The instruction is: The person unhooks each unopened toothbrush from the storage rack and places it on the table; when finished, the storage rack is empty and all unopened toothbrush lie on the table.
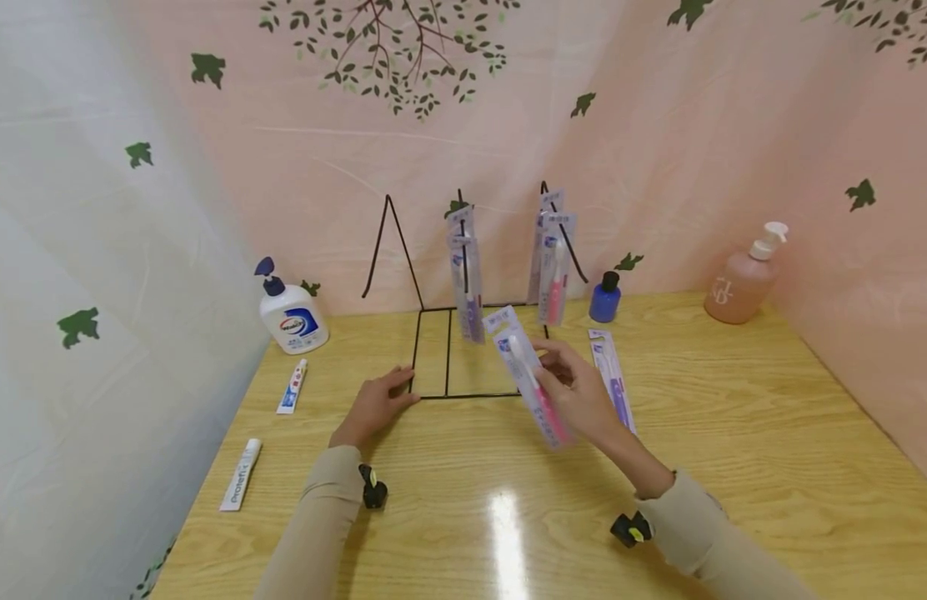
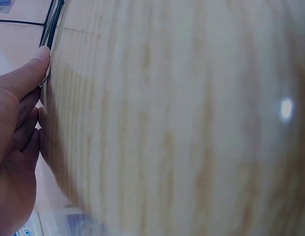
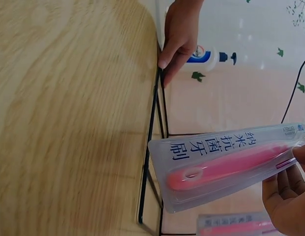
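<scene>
Pinching the pink toothbrush pack between thumb and fingers, the right hand on my feed holds it tilted, top leaning left, above the near right part of the black wire rack; contact between pack and rack I cannot tell. Left hand takes the rack's near left corner between thumb and fingers, presumably as a brace. Progress, by my judgement: partway through hanging. Packs hang on the middle prong, purple one in front, and on the right prong, pink one in front, at least two on each. Remaining: the held pack, not yet on a prong, and a purple toothbrush pack lying on the counter just beyond the right hand. Farther out I note a blue bottle and pink pump bottle to the right, a white pump bottle and two small tubes to the left.
</scene>
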### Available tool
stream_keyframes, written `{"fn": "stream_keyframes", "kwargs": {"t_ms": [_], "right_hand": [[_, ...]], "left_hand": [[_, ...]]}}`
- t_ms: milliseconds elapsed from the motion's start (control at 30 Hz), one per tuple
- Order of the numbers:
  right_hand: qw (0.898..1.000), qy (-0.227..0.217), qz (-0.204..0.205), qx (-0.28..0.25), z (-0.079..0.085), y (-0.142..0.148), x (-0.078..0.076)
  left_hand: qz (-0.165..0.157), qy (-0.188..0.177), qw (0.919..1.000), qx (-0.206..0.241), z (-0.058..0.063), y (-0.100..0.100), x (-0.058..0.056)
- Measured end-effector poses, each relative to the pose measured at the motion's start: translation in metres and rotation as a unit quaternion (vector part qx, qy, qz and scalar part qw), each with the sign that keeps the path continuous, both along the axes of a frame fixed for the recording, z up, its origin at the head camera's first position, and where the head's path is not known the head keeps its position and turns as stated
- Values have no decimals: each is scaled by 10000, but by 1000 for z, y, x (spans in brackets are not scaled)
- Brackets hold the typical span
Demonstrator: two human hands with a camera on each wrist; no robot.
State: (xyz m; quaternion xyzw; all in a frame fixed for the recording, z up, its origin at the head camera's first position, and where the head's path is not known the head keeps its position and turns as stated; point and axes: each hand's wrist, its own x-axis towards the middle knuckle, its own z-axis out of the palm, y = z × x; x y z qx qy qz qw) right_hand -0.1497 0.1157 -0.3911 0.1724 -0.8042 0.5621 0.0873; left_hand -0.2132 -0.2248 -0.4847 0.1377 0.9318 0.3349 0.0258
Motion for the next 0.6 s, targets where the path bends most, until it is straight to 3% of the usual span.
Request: {"fn": "stream_keyframes", "kwargs": {"t_ms": [133, 333, 600], "right_hand": [[9998, -113, -154, 14, 1, 15, 5], [9986, 22, -521, 105, -17, 44, 0], [9949, 34, -1004, 81, -20, 77, 0]], "left_hand": [[-10, -4, 10000, 8, 0, 0, 0], [-33, 78, 10000, -23, -1, 0, -1], [-42, 139, 9999, -22, -2, 0, -1]]}}
